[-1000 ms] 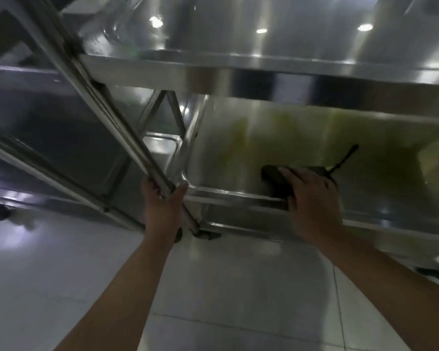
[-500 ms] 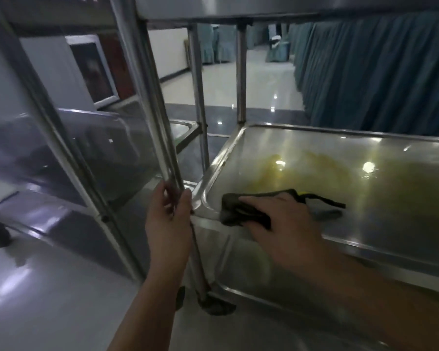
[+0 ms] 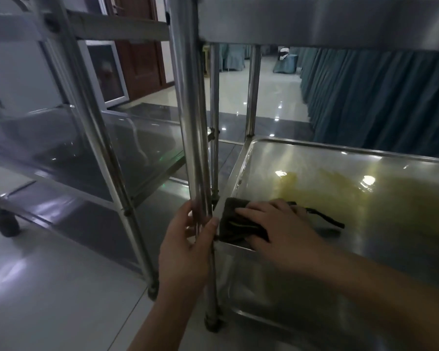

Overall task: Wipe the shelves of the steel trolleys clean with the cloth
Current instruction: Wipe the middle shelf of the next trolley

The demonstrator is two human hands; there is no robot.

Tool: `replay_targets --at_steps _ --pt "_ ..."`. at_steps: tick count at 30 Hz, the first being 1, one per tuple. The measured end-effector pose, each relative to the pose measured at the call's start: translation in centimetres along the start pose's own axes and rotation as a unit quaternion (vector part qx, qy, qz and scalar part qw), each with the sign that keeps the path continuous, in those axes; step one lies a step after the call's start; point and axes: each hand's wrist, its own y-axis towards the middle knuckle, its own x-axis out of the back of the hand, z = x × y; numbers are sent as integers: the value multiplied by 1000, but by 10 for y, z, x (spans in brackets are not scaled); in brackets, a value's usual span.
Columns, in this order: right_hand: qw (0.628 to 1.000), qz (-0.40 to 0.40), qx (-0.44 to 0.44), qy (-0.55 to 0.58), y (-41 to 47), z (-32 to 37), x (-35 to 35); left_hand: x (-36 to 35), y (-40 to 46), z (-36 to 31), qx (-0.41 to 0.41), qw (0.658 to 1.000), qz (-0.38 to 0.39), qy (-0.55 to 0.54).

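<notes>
The right hand (image 3: 279,231) pressed flat fingers (image 3: 251,211) on the cloth (image 3: 235,225) in the shelf's (image 3: 340,173) near-left corner, while the left hand (image 3: 185,249) gripped the post (image 3: 190,122).

The shiny steel middle shelf (image 3: 365,173) lies open toward its far and right parts, roofed low by the steel top shelf (image 3: 314,19) above. At its near left corner a round steel upright post (image 3: 188,122) blocks the way, with the left hand (image 3: 185,249) wrapped round it. A second steel trolley (image 3: 86,148) stands just beside on the left, narrowing the gap between.
</notes>
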Motion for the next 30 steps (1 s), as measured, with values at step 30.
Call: replay_targets --at_steps 30 --pt "977 192 -81 47 -30 -39 138 -18 -37 -57 -137 973 179 43"
